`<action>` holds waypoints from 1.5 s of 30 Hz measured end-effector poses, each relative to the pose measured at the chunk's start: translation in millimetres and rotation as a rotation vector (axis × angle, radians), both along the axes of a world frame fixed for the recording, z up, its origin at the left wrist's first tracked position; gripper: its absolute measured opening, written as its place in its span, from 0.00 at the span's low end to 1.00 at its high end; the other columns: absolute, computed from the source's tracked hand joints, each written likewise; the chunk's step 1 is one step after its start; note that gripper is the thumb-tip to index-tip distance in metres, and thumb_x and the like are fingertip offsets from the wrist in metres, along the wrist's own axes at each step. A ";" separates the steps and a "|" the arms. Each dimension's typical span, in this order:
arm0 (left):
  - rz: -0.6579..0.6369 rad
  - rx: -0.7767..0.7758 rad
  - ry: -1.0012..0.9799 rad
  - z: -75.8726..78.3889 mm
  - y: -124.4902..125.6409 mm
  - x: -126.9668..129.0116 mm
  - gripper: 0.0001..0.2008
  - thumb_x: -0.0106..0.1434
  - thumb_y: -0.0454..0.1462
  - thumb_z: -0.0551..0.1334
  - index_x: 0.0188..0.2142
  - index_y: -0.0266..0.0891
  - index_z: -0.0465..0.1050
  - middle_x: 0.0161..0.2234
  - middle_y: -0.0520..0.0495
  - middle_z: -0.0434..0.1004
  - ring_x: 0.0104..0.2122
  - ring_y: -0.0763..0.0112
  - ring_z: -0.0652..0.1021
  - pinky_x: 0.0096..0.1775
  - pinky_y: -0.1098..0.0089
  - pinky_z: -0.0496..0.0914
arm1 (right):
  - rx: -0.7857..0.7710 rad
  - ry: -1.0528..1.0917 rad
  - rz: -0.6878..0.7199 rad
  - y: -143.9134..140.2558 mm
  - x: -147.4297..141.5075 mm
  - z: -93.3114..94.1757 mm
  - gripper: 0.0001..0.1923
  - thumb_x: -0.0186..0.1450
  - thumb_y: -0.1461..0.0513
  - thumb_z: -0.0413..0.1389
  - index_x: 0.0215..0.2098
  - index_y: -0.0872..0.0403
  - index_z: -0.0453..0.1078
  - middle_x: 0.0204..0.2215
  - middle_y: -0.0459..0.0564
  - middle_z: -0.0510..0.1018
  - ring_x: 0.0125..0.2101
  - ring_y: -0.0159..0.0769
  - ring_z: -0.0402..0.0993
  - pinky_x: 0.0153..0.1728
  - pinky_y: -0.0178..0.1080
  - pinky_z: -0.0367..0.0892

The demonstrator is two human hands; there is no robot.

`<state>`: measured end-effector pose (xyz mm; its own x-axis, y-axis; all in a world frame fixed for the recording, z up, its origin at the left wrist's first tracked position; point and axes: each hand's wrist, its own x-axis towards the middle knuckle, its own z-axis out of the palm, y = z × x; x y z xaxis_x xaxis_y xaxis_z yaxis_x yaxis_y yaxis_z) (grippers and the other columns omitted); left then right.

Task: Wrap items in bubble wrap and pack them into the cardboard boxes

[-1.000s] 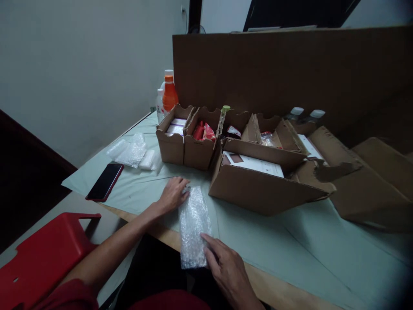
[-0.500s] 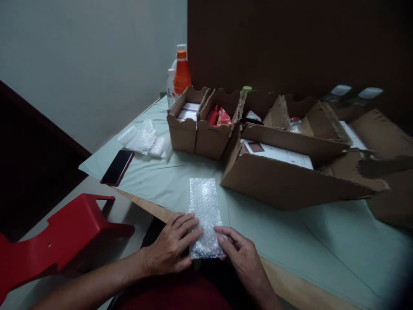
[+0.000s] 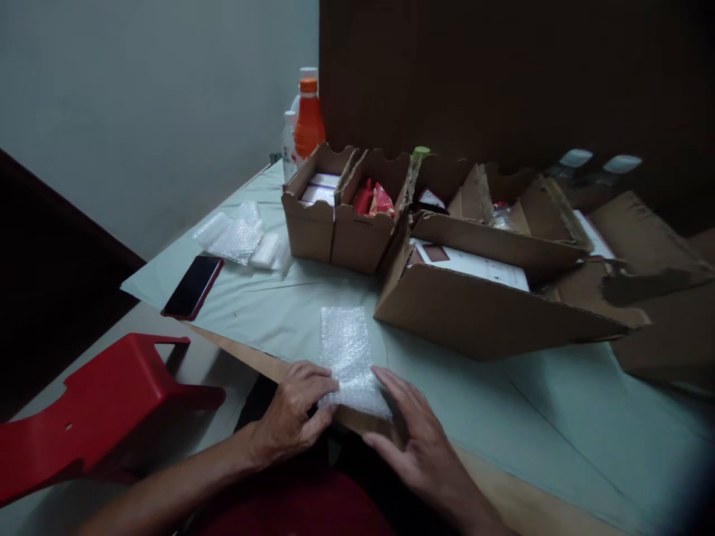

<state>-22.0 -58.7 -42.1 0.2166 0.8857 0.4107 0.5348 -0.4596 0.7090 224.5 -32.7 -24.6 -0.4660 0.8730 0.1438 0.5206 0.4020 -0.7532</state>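
A sheet of clear bubble wrap [image 3: 347,350] lies on the pale green cloth at the table's front edge, its near end shorter and folded in appearance. My left hand [image 3: 299,406] grips the wrap's near left corner, fingers on top and thumb below. Beside the right edge, my right hand [image 3: 413,428] is open, with the thumb spread away from the fingers. Its fingertips are close to the wrap; whether they touch it I cannot tell. More bubble wrap pieces [image 3: 239,234] lie at the left of the table.
A phone [image 3: 193,287] rests near the table's left edge. Cardboard bins [image 3: 363,242] holding boxes and packets stand along the back and right. Behind them are an orange bottle [image 3: 309,123] and several other bottles. A red plastic stool [image 3: 123,402] is on the floor at left.
The near end of the bubble wrap has moved up and away from me, onto the table edge. My right hand has let go and its fingers have opened. The view has shifted slightly.
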 end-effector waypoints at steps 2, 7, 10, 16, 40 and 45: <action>0.033 -0.072 -0.020 2.9 0.8 0.6 0.10 0.66 0.34 0.60 0.45 0.39 0.76 0.41 0.41 0.81 0.44 0.60 0.78 0.47 0.59 0.72 | -0.080 0.045 -0.026 8.9 -16.5 -5.4 0.25 0.66 0.60 0.57 0.61 0.49 0.69 0.51 0.54 0.80 0.50 0.43 0.77 0.53 0.46 0.71; 0.155 -0.183 0.023 7.4 9.7 4.8 0.10 0.69 0.36 0.56 0.35 0.39 0.76 0.30 0.46 0.78 0.33 0.66 0.76 0.39 0.64 0.70 | -0.259 0.149 -0.179 28.3 -38.2 -12.0 0.18 0.67 0.55 0.55 0.51 0.54 0.75 0.38 0.50 0.83 0.35 0.38 0.79 0.37 0.37 0.73; 0.262 -0.181 0.093 2.7 17.0 7.4 0.08 0.67 0.35 0.58 0.35 0.40 0.76 0.28 0.47 0.77 0.31 0.65 0.75 0.37 0.64 0.68 | -0.249 0.133 -0.220 33.0 -39.9 -13.9 0.20 0.67 0.54 0.55 0.53 0.55 0.73 0.36 0.49 0.82 0.31 0.36 0.76 0.34 0.36 0.71; 0.331 -0.149 0.169 -8.0 23.9 10.3 0.13 0.66 0.35 0.59 0.49 0.39 0.74 0.33 0.46 0.80 0.33 0.63 0.78 0.40 0.62 0.70 | 0.169 0.041 -0.306 19.2 -28.6 -16.7 0.20 0.69 0.59 0.55 0.58 0.53 0.68 0.41 0.53 0.80 0.37 0.39 0.78 0.40 0.41 0.73; 0.015 -0.065 0.124 11.7 15.8 -9.3 0.17 0.62 0.33 0.62 0.51 0.39 0.74 0.45 0.40 0.81 0.51 0.55 0.76 0.52 0.53 0.71 | 0.032 -0.186 0.154 39.8 -29.9 20.4 0.15 0.71 0.63 0.49 0.49 0.51 0.76 0.45 0.51 0.83 0.45 0.41 0.79 0.48 0.45 0.70; 0.169 -0.213 0.049 10.1 21.8 -0.5 0.11 0.66 0.36 0.61 0.46 0.38 0.77 0.39 0.43 0.81 0.40 0.61 0.78 0.45 0.60 0.73 | -0.172 -0.078 0.049 50.3 -35.2 13.0 0.15 0.70 0.59 0.51 0.49 0.51 0.77 0.46 0.51 0.83 0.45 0.41 0.80 0.47 0.42 0.72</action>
<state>-22.5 -36.8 -31.9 0.0733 0.9762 0.2042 0.6269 -0.2043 0.7518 189.3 17.5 -11.6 -0.5123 0.8577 -0.0437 0.5634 0.2972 -0.7709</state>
